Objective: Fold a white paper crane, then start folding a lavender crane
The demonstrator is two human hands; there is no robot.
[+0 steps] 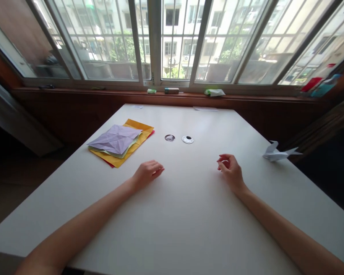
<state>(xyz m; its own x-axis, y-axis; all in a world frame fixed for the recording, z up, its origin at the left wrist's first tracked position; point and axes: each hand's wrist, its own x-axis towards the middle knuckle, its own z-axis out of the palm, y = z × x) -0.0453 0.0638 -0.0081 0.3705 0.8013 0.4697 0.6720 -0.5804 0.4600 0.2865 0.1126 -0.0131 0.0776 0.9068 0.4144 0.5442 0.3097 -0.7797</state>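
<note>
My left hand rests palm down on the white table, fingers loosely together, holding nothing. My right hand lies on its side further right, fingers curled in loosely, with nothing visible in it. A stack of coloured paper sheets, lilac on top of yellow and red, lies to the upper left of my left hand. A folded white paper bird stands near the table's right edge, beyond my right hand.
Two small round items sit at the table's middle, beyond my hands. White slips of paper lie at the far edge. Small objects line the wooden window sill under barred windows.
</note>
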